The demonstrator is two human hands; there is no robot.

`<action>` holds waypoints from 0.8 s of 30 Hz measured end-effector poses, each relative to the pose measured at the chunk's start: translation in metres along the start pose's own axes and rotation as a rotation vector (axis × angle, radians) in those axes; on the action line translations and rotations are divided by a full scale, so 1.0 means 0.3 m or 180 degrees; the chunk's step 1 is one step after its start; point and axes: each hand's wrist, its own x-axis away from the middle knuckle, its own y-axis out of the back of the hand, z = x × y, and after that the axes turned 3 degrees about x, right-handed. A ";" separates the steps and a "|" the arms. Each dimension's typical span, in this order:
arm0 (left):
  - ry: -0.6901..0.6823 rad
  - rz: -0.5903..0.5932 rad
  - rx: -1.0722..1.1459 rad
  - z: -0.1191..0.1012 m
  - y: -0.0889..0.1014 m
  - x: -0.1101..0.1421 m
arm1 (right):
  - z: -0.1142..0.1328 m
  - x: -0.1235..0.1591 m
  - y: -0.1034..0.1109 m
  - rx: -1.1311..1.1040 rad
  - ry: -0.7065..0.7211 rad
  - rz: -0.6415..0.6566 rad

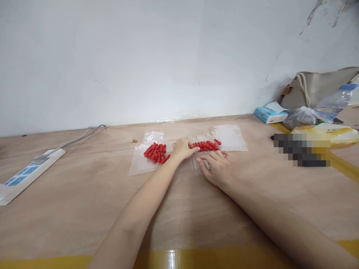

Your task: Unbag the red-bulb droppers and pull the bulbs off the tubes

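Observation:
Two clusters of small red capsule-shaped pieces lie on clear plastic bags on the wooden table. The left pile sits on a zip bag. The right pile lies among a row of clear thin tubes. My left hand rests flat between the piles, its fingertips touching the right pile. Just in front of that pile, my right hand presses on the clear tubes with fingers curled. Whether either hand pinches a piece is hidden.
Another clear bag lies behind the right pile. A white and blue power strip with its cable sits at the left. Right side: a tissue pack, a plastic bottle, a canvas bag, a yellow package.

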 end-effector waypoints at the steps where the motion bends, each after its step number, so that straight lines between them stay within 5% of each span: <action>1: 0.0052 -0.0017 0.0040 -0.001 -0.004 -0.001 | 0.001 -0.001 0.000 -0.0005 0.0005 -0.0004; 8: 0.0161 -0.0329 0.0131 0.003 0.027 0.056 | -0.012 0.004 -0.004 -0.0057 -0.0089 -0.0110; 12: -0.0465 -0.0794 0.0012 0.063 0.105 0.192 | -0.014 0.002 -0.001 -0.0172 0.0042 -0.0220; 16: -0.1300 -0.0718 -0.0337 0.145 0.162 0.336 | 0.004 -0.001 0.006 -0.0087 0.0524 -0.0015; 24: -0.1747 -0.0964 -0.0227 0.220 0.126 0.433 | 0.027 0.007 -0.008 -0.0435 0.1244 0.0296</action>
